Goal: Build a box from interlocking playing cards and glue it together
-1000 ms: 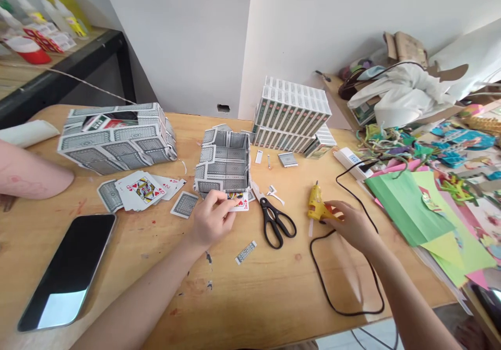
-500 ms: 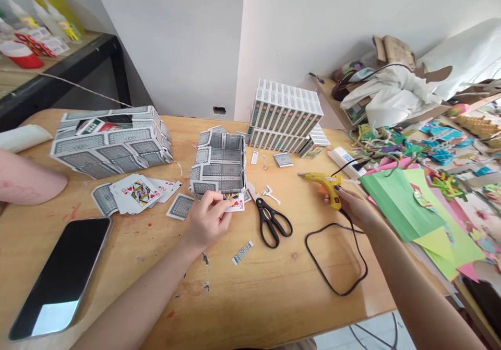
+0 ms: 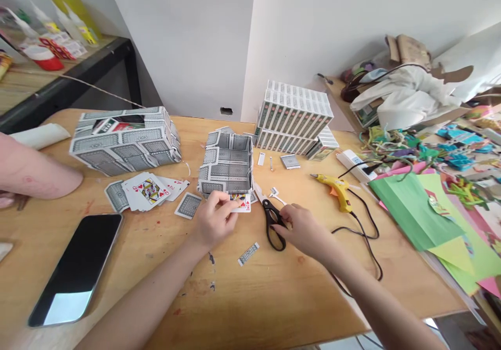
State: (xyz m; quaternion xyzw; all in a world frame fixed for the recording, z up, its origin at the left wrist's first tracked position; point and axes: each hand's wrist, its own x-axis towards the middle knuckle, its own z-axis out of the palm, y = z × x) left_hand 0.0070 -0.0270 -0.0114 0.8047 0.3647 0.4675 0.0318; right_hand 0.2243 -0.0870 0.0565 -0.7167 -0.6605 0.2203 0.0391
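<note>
The two hands are apart over the worktop (image 3: 309, 300): the left hand (image 3: 215, 218) pinches a king of hearts (image 3: 245, 204) at the near end of a small open box (image 3: 229, 170) built from playing cards, and the right hand (image 3: 302, 229) has its thumb and fingers closed on the black handles of the scissors (image 3: 276, 240). The king is face up, partly covered by the left fingers, with its far edge against the box. The scissors lie just right of the box, their blades pointing away from the person, beside a few white scraps. To the right of the right hand, a yellow glue gun (image 3: 338, 189) lies on its side, nozzle towards the left, its black cord looping towards the person. A patterned strip (image 3: 248, 254) lies between the forearms, nearer the person than the scissors. Left of the box are a face-down card (image 3: 188, 205), a loose pile of cards (image 3: 146, 191) with a queen of hearts on top, and, behind the pile, a larger card-covered box (image 3: 124, 149). A phone (image 3: 78, 266) lies at the near left, and another person's arm (image 3: 37, 168) reaches in at the left edge. Stacked card packs (image 3: 293, 118) stand behind the scissors, near the wall.
</note>
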